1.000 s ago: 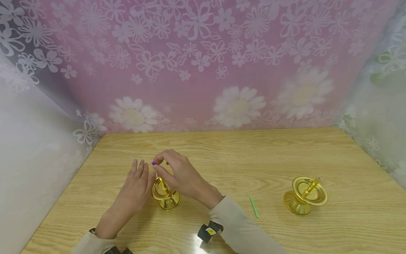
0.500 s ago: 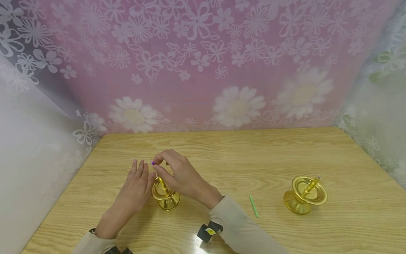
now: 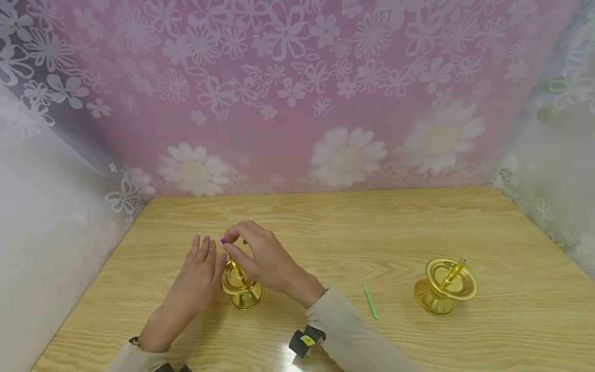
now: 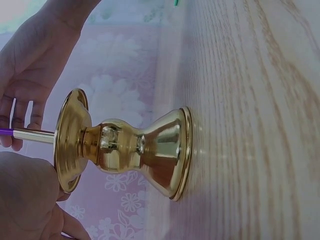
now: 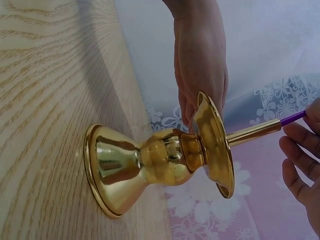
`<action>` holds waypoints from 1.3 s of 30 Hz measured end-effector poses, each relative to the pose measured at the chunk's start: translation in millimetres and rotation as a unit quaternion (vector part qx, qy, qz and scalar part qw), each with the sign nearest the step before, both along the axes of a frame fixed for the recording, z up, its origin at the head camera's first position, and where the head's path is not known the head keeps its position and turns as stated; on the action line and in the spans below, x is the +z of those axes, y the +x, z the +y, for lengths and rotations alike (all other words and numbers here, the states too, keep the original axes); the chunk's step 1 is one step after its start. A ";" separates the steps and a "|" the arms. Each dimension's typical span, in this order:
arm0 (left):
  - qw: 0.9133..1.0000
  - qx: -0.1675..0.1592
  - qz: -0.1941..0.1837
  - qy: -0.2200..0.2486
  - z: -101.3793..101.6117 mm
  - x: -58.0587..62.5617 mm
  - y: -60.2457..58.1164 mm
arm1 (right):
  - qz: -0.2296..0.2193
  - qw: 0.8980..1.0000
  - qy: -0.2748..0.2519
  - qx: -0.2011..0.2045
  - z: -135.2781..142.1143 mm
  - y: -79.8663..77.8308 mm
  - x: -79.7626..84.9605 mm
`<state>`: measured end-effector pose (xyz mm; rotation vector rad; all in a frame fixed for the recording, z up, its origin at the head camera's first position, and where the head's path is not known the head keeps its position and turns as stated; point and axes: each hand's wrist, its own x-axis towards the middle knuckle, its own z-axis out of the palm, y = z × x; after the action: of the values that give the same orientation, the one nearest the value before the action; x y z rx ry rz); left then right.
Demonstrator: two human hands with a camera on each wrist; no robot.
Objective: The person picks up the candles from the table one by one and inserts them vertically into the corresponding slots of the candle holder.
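Observation:
A shiny gold candlestick (image 3: 246, 298) with a wide dish and an upright tube stands on the table at left. My right hand (image 3: 267, 261) pinches a thin purple stick (image 5: 292, 118) between thumb and fingertips. The stick's lower end sits in the mouth of the gold tube (image 5: 255, 134), as both wrist views show. Its upper end is covered by the fingers. My left hand (image 3: 192, 281) lies beside the dish (image 4: 72, 140), fingers straight, its thumb side at the rim. Whether the fingers press the dish's underside I cannot tell.
A second gold candlestick (image 3: 434, 297) stands at the right, its tube leaning. Between it and my right sleeve lies a thin green stick (image 3: 371, 303) on the wooden table (image 3: 325, 222). Floral cloth (image 3: 279, 129) hangs behind the table and along its sides.
Both hands, the purple stick and the candlestick stay as they were. The head view has shifted very slightly.

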<state>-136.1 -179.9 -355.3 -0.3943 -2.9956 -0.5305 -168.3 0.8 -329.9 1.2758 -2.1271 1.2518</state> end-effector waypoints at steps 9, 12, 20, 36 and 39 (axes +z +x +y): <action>1.000 -0.003 0.003 -0.005 0.2 0.0 -0.6 | 0.000 1.000 0.001 -0.005 1.4 1.0 0.9; 1.000 -0.004 0.005 -0.007 -0.3 -0.5 -0.7 | -0.003 1.000 0.002 -0.006 2.4 1.5 0.8; 1.000 -0.005 0.000 -0.004 -1.4 -0.1 -1.2 | -0.021 1.000 -0.013 0.005 5.7 1.5 3.3; 1.000 0.002 -0.007 -0.009 -0.2 1.6 -1.5 | -0.017 0.999 0.024 -0.038 33.0 1.3 7.4; 1.000 -0.004 0.010 -0.006 0.9 1.2 -3.5 | -0.013 0.998 0.030 -0.050 42.1 0.2 8.5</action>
<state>-139.6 -179.0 -354.1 -0.4106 -2.9805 -0.5071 -168.0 42.8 -321.5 1.1673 -2.2330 1.1764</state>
